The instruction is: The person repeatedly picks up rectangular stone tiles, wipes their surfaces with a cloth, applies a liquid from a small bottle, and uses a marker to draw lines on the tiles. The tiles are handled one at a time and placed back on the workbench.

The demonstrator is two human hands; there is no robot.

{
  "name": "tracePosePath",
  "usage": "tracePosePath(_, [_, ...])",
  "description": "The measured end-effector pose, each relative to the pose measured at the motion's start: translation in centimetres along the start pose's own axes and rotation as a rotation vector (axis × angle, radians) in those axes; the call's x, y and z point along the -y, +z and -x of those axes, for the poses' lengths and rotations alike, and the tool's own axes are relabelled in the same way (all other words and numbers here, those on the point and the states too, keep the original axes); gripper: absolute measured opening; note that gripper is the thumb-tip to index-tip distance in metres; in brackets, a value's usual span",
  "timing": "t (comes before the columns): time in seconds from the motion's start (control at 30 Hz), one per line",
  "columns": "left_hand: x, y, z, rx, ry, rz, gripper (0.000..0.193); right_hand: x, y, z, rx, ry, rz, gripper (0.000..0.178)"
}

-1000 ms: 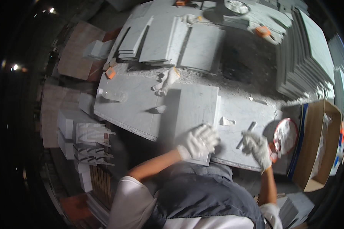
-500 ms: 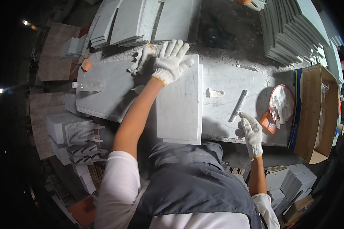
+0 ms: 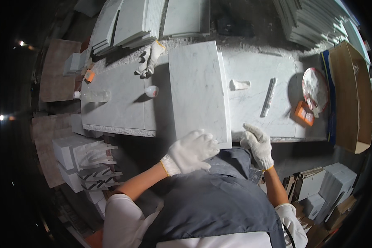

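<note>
A white marble tile (image 3: 196,91) with faint grey veins lies on another tile (image 3: 224,95), whose strip shows along the right side. Across its near edge rests my left hand (image 3: 192,153) in a white knitted glove, fingers stretched out and holding nothing. My right hand (image 3: 257,146), gloved alike, hovers by the bench's front edge, just right of the tile's near corner. Its fingers are loosely bent and apart, with nothing visible in them. Right of the tile lie a small white crumpled piece (image 3: 240,84) and a white marker-like stick (image 3: 269,97).
Tile stacks (image 3: 132,22) line the back, with more slabs (image 3: 314,25) at far right. A spare glove (image 3: 151,59), white cup-like item (image 3: 151,91) and clear bottle (image 3: 96,96) lie left. At right are a round dish of white material (image 3: 315,87), orange box (image 3: 304,113) and cardboard box (image 3: 351,99).
My left hand has come back from the tile's far end to its near edge. My right hand has moved left, closer to the tile. The view has shifted slightly.
</note>
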State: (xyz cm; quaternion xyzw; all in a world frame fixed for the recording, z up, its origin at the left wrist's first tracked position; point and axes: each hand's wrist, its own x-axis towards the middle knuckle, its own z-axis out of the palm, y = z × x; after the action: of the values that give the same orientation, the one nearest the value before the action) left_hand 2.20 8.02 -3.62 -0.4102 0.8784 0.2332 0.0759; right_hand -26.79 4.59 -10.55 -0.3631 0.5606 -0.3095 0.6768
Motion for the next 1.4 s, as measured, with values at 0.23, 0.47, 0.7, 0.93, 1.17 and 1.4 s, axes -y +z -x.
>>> tracePosePath(0.23, [5.1,7.0,7.4,-0.899,-0.43,0.041,0.048,-3.9,3.8,1.8,-0.202,-0.126,-0.076,0.023])
tracePosePath(0.47, [4.2,13.2,9.0,-1.208,-0.643,1.198,0.034,-3.7,6.4,1.7,-0.396,-0.242,-0.003,0.046])
tracePosePath(0.7, [0.3,13.9,6.6,-1.144,-0.737,1.046,0.027,-4.0,5.4,1.4,-0.394,-0.292,-0.16,0.047])
tracePosePath(0.93, [2.8,4.9,2.3,-1.165,-0.092,-0.013,0.035,-5.9,4.8,2.0,-0.325,-0.337,-0.074,0.047])
tracePosePath(1.17, [7.6,-2.1,-7.6,-0.22,-0.107,-0.516,0.084,-6.5,4.2,4.5,-0.336,-0.232,-0.229,0.046])
tracePosePath(1.4, [16.2,-7.5,-14.6,-0.387,-0.34,-0.386,0.079,-6.1,2.8,4.7,-0.313,-0.236,-0.196,0.044])
